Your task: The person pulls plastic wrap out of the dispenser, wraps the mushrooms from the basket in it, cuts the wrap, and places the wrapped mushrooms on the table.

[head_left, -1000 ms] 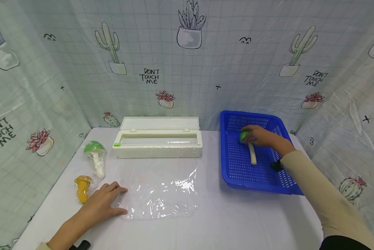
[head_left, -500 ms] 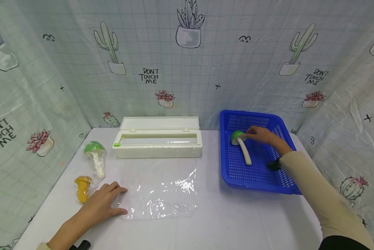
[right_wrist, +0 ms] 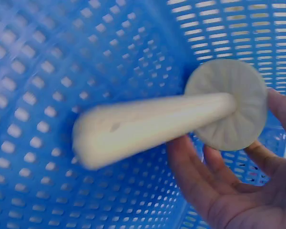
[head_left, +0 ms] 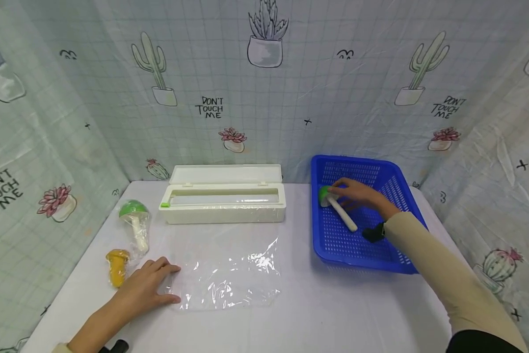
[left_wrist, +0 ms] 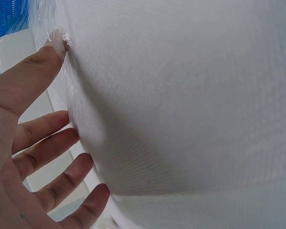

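Note:
In the head view, my left hand [head_left: 143,287] rests at the left edge of a sheet of clear plastic film [head_left: 226,282], thumb and fingers spread apart. The left wrist view shows its thumb touching the film and the other fingers loosely extended. Inside the blue basket [head_left: 365,264], my right hand [head_left: 357,192] holds a mushroom [head_left: 345,215] with a green cap and white stem. The right wrist view shows the fingers around the rim of the cap, the pale ribbed underside facing the camera and the stem [right_wrist: 152,126] pointing away from the palm.
A white film dispenser box [head_left: 226,215] with its lid raised stands behind the film. Left of it lie a film-wrapped green-capped mushroom [head_left: 136,225] and a wrapped yellow mushroom [head_left: 117,267]. A patterned cloth backdrop [head_left: 264,108] surrounds the white table.
My right hand has shifted left inside the basket, and the mushroom has moved left with it, its stem now slanting more. The left hand and film stay put.

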### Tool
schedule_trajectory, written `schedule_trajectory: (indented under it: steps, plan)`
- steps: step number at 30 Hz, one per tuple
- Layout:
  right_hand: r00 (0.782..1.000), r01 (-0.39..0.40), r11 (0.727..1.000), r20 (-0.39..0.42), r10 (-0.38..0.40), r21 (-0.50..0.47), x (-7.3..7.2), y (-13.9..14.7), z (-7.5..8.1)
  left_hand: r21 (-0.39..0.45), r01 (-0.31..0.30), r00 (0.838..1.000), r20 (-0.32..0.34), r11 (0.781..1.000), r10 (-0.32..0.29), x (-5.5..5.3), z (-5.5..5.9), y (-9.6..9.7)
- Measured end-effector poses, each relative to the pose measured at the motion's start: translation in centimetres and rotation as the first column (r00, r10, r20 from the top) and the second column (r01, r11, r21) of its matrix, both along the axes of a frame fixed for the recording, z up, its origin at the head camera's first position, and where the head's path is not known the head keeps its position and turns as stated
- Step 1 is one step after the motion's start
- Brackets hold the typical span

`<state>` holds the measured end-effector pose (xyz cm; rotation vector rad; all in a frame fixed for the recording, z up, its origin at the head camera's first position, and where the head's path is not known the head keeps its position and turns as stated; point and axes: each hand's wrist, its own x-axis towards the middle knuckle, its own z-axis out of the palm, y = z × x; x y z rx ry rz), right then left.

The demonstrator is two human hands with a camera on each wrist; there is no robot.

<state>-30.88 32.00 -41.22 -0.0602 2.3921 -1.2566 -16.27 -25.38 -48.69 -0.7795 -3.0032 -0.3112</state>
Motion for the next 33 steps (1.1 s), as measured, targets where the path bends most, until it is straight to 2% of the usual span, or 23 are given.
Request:
schedule_trajectory:
  steps: [2, 4, 5, 7, 9, 10, 15, 19, 26, 33]
  plan:
    - [0.997, -0.002, 1.000, -0.073, 0.004, 0.031, -0.2, 0.0, 0.1, 0.002, -0.001, 1.000, 0.004, 1.000, 0.001, 0.0, 0.0, 0.0]
    - [0.977, -0.029, 0.994, -0.207, 0.051, 0.109, -0.6, 0.3, 0.1, 0.005, 0.001, 1.000, 0.011, 1.000, -0.001, 0.0, 0.0, 0.0]
    - [0.956, -0.039, 0.986, -0.280, 0.085, 0.164, -0.8, 0.5, 0.0, 0.004, -0.001, 1.000, 0.014, 1.000, 0.001, 0.0, 0.1, 0.0]
    - [0.899, -0.058, 0.958, -0.403, 0.173, 0.281, -1.1, 0.8, 0.0, 0.004, -0.002, 1.000, 0.015, 1.000, 0.002, -0.1, 0.1, 0.0]
    - [0.846, -0.081, 0.928, -0.467, 0.257, 0.365, -1.5, 1.2, 0.1, 0.004, 0.001, 1.000, 0.008, 1.000, -0.001, -0.1, 0.2, 0.0]
    - [0.835, -0.098, 0.919, -0.471, 0.285, 0.382, -1.6, 1.4, 0.1, 0.005, 0.002, 1.000, 0.002, 1.000, -0.002, -0.1, 0.2, 0.0]
    - [0.842, -0.185, 0.880, -0.391, 0.371, 0.437, -1.5, 1.7, 0.0, 0.013, 0.008, 1.000, -0.010, 1.000, -0.008, -0.1, 0.1, 0.0]
    - [0.833, -0.230, 0.857, -0.362, 0.418, 0.460, -1.3, 1.8, -0.7, 0.017, 0.008, 1.000, -0.012, 1.000, -0.008, 0.0, -0.1, 0.0]
    - [0.818, -0.271, 0.882, -0.390, 0.422, 0.387, -1.6, 1.6, -1.5, 0.019, 0.001, 1.000, -0.013, 1.000, -0.001, 0.0, -0.2, -0.1]
    - [0.817, -0.272, 0.879, -0.389, 0.426, 0.391, -1.8, 1.8, -0.6, 0.017, -0.011, 1.000, 0.006, 1.000, 0.011, 0.0, 0.1, 0.0]
